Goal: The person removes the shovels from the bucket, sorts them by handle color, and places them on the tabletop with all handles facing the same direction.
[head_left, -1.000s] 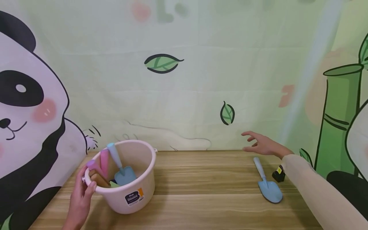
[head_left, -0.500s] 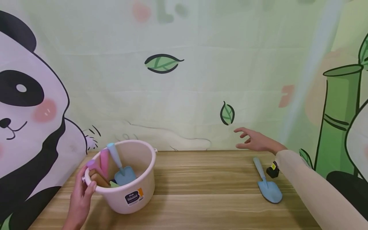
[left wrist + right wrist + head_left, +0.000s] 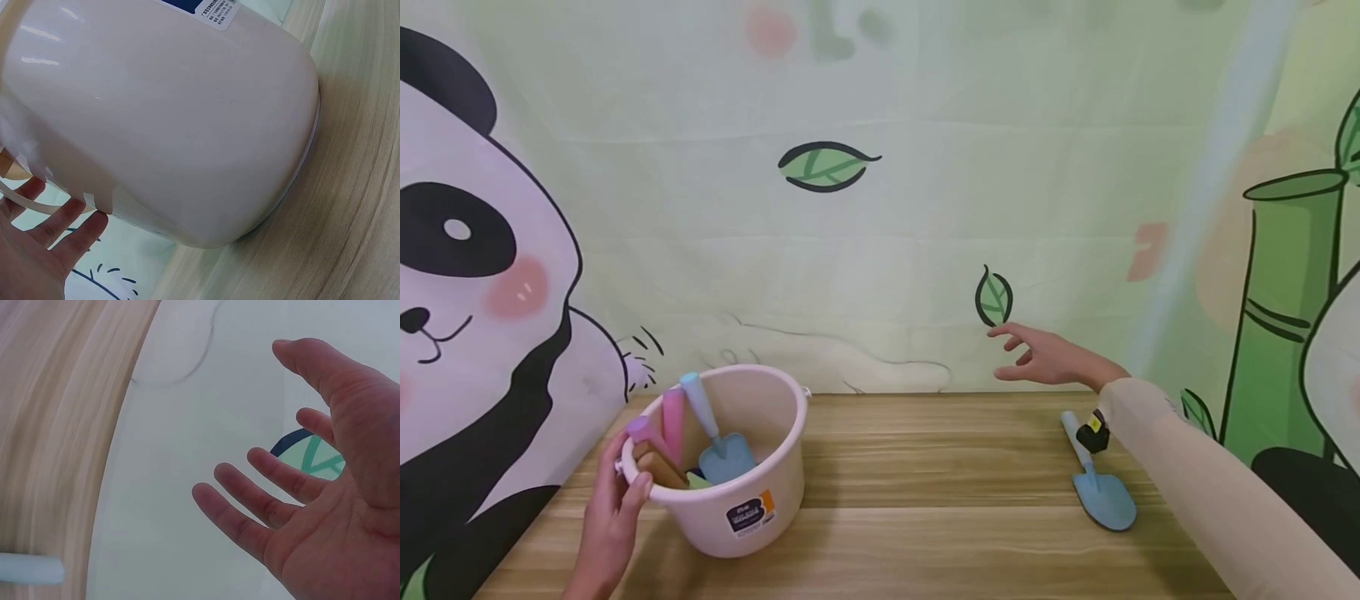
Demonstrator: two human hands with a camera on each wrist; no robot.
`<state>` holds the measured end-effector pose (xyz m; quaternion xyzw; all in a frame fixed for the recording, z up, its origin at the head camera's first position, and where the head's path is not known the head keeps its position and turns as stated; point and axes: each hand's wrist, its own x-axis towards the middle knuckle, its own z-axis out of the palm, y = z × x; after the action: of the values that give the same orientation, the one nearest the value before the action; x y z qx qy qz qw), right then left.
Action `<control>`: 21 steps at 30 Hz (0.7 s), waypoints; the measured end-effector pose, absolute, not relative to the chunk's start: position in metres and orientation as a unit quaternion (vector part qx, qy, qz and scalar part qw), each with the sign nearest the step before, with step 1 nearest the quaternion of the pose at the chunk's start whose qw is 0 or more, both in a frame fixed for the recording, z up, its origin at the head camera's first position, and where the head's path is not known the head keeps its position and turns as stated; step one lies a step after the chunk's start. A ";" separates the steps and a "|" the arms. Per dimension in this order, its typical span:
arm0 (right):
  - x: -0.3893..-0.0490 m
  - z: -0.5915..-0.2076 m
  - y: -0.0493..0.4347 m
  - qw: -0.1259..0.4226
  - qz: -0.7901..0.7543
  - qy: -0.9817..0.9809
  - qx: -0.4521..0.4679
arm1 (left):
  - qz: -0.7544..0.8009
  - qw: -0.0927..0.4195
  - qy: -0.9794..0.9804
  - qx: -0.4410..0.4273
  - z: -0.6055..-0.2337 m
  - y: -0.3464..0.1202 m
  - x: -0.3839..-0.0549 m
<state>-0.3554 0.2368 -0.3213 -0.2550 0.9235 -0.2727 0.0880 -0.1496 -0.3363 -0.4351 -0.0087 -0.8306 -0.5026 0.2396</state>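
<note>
My left hand (image 3: 608, 512) grips the near left rim of a pale pink bucket (image 3: 775, 487), which stands on the table. In the left wrist view, spread fingertips (image 3: 95, 226) touch its outer wall beside the bail handle (image 3: 28, 203). Inside the bucket are a blue hand shovel (image 3: 726, 456), pink handles (image 3: 672, 427) and brown pieces (image 3: 658, 467), their lower parts hidden. My right hand (image 3: 1045, 354) hovers over the back of the table, fingers spread and loosely bent, holding nothing. A blue garden trowel (image 3: 1103, 497) lies below the right forearm, apart from the hand.
The wooden table (image 3: 925, 533) meets a green wall cloth (image 3: 887, 250) printed with a panda, leaves and bamboo. At the right cuff hangs a small black block (image 3: 1093, 432) with a yellow mark, overlapping the trowel's handle in the head view.
My right hand has moved left and slightly up, and the black block at its cuff has shifted left with it. The left hand, bucket and trowel stay put.
</note>
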 end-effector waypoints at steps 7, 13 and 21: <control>-0.356 -0.313 0.222 0.084 -0.263 0.923 -0.266 | -0.504 0.245 -0.828 -0.012 -0.436 -0.335 -0.149; -0.357 -0.307 0.209 0.088 -0.259 0.922 -0.275 | -0.508 0.241 -0.827 -0.007 -0.434 -0.335 -0.148; -0.358 -0.298 0.192 0.094 -0.260 0.916 -0.290 | -0.507 0.240 -0.828 -0.006 -0.433 -0.334 -0.149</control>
<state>-0.3580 0.1924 -0.2982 -0.2899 0.9162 -0.2604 0.0939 -0.1487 -0.3343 -0.4327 -0.0062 -0.8278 -0.5072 0.2396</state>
